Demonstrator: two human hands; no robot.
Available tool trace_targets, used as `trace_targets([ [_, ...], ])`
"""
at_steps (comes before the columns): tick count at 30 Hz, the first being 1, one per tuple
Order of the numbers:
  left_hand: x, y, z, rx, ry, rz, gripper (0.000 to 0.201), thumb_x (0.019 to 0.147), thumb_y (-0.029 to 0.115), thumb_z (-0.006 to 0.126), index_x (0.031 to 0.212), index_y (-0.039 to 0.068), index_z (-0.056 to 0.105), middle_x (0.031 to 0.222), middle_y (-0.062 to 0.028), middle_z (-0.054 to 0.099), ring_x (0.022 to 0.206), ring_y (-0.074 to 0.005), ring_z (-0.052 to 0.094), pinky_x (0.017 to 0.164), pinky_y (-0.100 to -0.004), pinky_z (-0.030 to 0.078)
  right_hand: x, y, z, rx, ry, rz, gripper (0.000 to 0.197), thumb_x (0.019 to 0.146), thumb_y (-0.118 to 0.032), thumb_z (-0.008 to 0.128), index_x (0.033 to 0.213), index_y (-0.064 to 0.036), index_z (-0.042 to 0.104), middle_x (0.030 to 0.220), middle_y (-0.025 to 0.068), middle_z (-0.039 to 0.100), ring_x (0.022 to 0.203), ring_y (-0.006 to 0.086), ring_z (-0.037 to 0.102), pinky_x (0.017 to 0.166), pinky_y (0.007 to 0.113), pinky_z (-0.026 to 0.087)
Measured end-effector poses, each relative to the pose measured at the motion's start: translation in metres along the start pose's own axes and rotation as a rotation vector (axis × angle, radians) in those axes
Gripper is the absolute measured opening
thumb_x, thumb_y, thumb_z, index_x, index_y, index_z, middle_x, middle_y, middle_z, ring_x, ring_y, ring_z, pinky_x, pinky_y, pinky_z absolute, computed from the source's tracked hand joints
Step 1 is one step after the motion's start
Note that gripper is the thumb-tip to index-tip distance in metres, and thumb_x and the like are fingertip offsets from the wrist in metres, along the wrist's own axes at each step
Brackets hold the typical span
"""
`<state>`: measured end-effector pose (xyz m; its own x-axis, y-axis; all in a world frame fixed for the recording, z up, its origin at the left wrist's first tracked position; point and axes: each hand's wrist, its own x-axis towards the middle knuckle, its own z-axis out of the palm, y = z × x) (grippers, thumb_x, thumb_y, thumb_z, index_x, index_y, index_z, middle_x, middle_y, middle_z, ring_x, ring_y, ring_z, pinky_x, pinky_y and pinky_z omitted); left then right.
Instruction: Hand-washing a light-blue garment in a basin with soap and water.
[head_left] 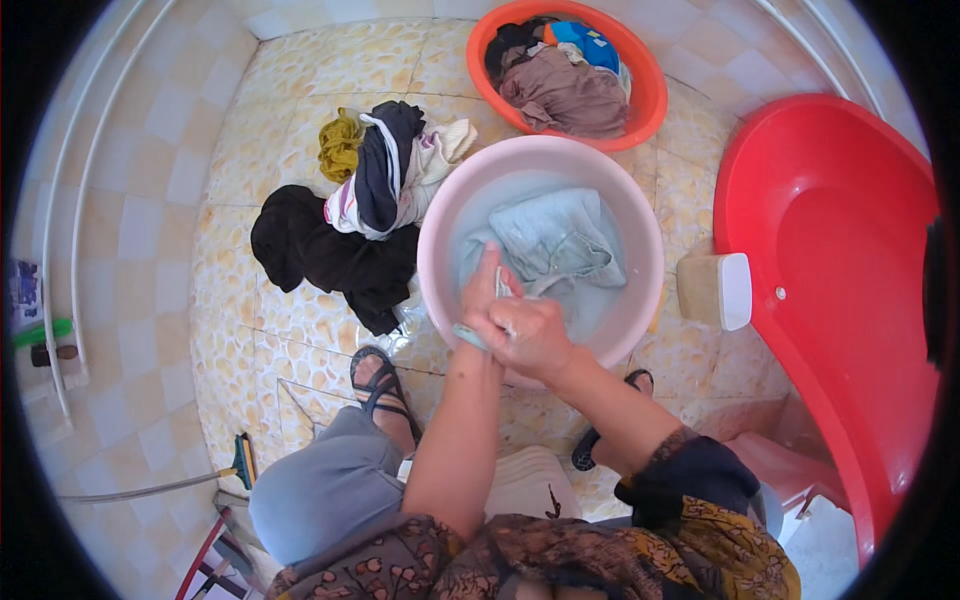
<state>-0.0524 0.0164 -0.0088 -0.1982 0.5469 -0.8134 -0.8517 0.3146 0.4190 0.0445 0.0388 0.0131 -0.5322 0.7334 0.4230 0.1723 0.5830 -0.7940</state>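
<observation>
A pale pink basin [433, 225] of cloudy water stands on the floor between my feet. In it lies a wet light blue garment [548, 232], partly folded and partly under water. Over the basin's near side my left hand [484, 296] grips a bunched edge of this garment, one finger stretched along it. My right hand [532, 332] is closed in a fist against the left one, with a bit of the same pale cloth showing at its fingers. The two hands overlap and hide most of the gripped cloth. A pale green band circles my left wrist.
Left of the basin lie black clothes [325, 250], a dark and white striped heap [390, 165] and a mustard cloth [340, 143]. An orange tub [648, 105] of clothes stands behind. At right are a beige container [700, 290] and a red bathtub [830, 260]; a squeegee [243, 462] lies lower left.
</observation>
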Motion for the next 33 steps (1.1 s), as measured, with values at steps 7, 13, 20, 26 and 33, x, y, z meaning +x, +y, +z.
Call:
trace_targets([
  [7, -0.017, -0.017, 0.018, -0.243, -0.177, 0.058, 0.023, 0.092, 0.024, 0.049, 0.099, 0.003, 0.054, 0.091, -0.0045, 0.057, 0.078, -0.0145, 0.056, 0.065, -0.0284, 0.047, 0.034, -0.022, -0.018, -0.181, -0.096, 0.481, 0.026, 0.083, -0.028, 0.058, 0.072, -0.0054, 0.058, 0.066, 0.0181, 0.057, 0.058, 0.0328, 0.058, 0.054, 0.041, 0.047],
  [13, 0.009, -0.036, -0.019, -0.314, -0.808, 0.143, 0.022, 0.094, 0.026, 0.042, 0.098, 0.007, 0.055, 0.087, -0.0024, 0.056, 0.079, -0.0147, 0.056, 0.067, -0.0297, 0.048, 0.044, -0.008, -0.01, -0.167, -0.129, 0.356, 0.023, 0.084, -0.028, 0.057, 0.075, -0.0066, 0.058, 0.067, 0.0187, 0.058, 0.064, 0.0362, 0.06, 0.058, 0.045, 0.048],
  [20, 0.036, -0.001, -0.056, -0.322, -0.809, 0.147, 0.027, 0.094, 0.031, 0.045, 0.106, 0.008, 0.053, 0.101, -0.0067, 0.059, 0.092, -0.0186, 0.058, 0.08, -0.0347, 0.049, 0.013, -0.045, 0.019, 0.145, -0.029, -0.074, 0.023, 0.086, -0.032, 0.052, 0.093, -0.011, 0.06, 0.077, 0.019, 0.062, 0.069, 0.0378, 0.061, 0.062, 0.044, 0.049],
  [26, -0.025, -0.01, 0.016, -0.152, -0.266, 0.125, 0.028, 0.094, 0.026, 0.044, 0.111, 0.007, 0.054, 0.1, -0.0055, 0.058, 0.091, -0.0167, 0.057, 0.075, -0.0324, 0.049, 0.054, 0.021, -0.006, -0.169, -0.117, 0.63, 0.016, 0.083, -0.029, 0.053, 0.091, -0.0162, 0.057, 0.093, 0.016, 0.062, 0.078, 0.0362, 0.061, 0.065, 0.047, 0.049],
  [33, -0.024, -0.012, -0.007, 0.019, -0.242, 0.329, 0.031, 0.095, 0.028, 0.041, 0.112, 0.006, 0.053, 0.099, -0.0056, 0.058, 0.09, -0.018, 0.058, 0.077, -0.0326, 0.049, 0.01, -0.017, 0.016, 0.058, -0.032, -0.03, 0.022, 0.087, -0.025, 0.051, 0.1, -0.0109, 0.06, 0.08, 0.0171, 0.064, 0.074, 0.0348, 0.063, 0.073, 0.041, 0.05],
])
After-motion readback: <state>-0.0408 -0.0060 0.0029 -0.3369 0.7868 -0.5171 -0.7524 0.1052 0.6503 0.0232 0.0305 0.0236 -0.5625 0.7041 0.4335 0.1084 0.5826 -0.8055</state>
